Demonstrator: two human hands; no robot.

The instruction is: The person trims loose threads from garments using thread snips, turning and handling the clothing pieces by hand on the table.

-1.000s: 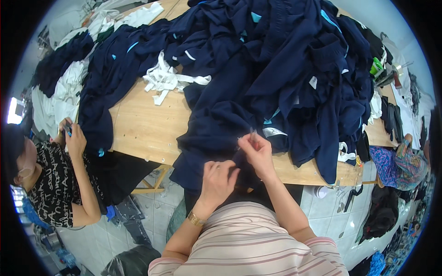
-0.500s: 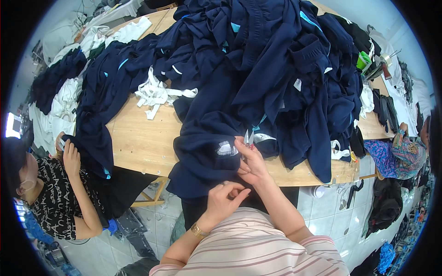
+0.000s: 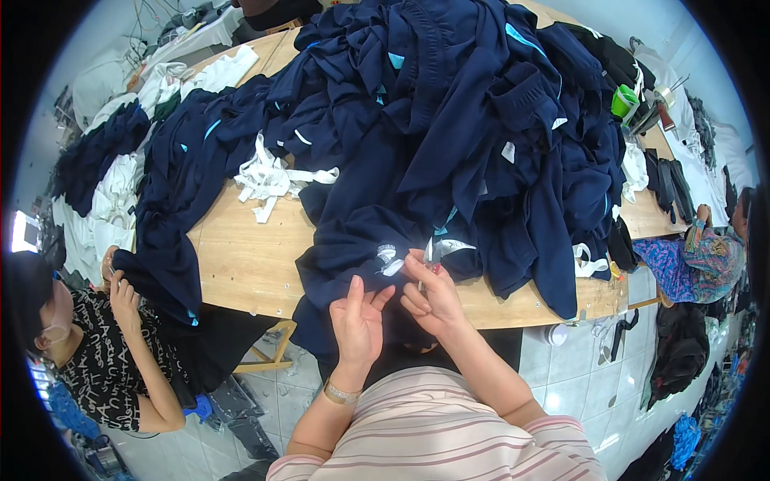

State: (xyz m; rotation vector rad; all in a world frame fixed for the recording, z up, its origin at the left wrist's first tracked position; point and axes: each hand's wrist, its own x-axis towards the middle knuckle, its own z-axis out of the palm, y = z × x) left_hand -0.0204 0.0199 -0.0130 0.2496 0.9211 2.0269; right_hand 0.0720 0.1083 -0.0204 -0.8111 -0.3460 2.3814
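Observation:
A navy garment (image 3: 341, 256) lies in folds at the near edge of the table, with a small white patch (image 3: 390, 261) showing on it. Beside that patch, my right hand (image 3: 435, 295) is closed round small scissors (image 3: 431, 255), their blades pointing away from me. Its thumb and forefinger come close to the cloth; whether they also pinch it I cannot tell. My left hand (image 3: 358, 325) is raised just in front of the garment, fingers apart, with nothing visible in it. A white strip (image 3: 454, 245) lies to the right of the blades.
A big heap of navy garments (image 3: 449, 104) covers much of the wooden table (image 3: 241, 252). White straps (image 3: 273, 178) lie left of centre. At the left a co-worker (image 3: 104, 345) handles navy cloth; another person (image 3: 706, 260) sits at the far right. A green cup (image 3: 624, 102) stands back right.
My left hand has lifted toward the garment and its fingers have spread. The scissors have turned slightly beside the patch, and the white patch has shifted and folded.

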